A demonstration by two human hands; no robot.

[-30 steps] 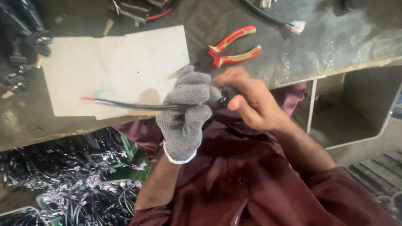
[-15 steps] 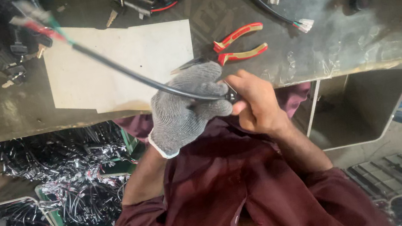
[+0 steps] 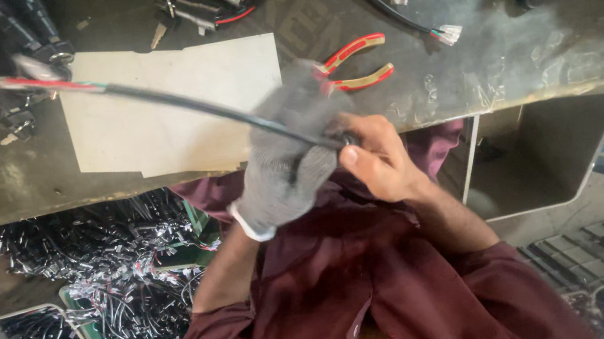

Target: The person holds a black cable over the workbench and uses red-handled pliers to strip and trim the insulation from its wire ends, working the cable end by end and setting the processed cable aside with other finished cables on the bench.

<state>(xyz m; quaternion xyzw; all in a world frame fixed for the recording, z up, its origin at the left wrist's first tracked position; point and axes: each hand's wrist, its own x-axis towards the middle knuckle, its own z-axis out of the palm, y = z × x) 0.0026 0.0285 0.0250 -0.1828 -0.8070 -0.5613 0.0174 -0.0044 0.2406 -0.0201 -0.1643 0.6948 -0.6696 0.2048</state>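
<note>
Both hands grip one black sheathed cable [image 3: 190, 105] above the white cardboard sheet [image 3: 175, 104]: the gloved left hand [image 3: 289, 156] wraps it while the bare right hand [image 3: 379, 157] pinches its near end, keeping it taut, red-handled pliers [image 3: 354, 63] lying just beside the sheet.

Dim, flat light; glare on the workbench [image 3: 530, 63] at right, and motion blur smears the cable [image 3: 160, 98].
</note>
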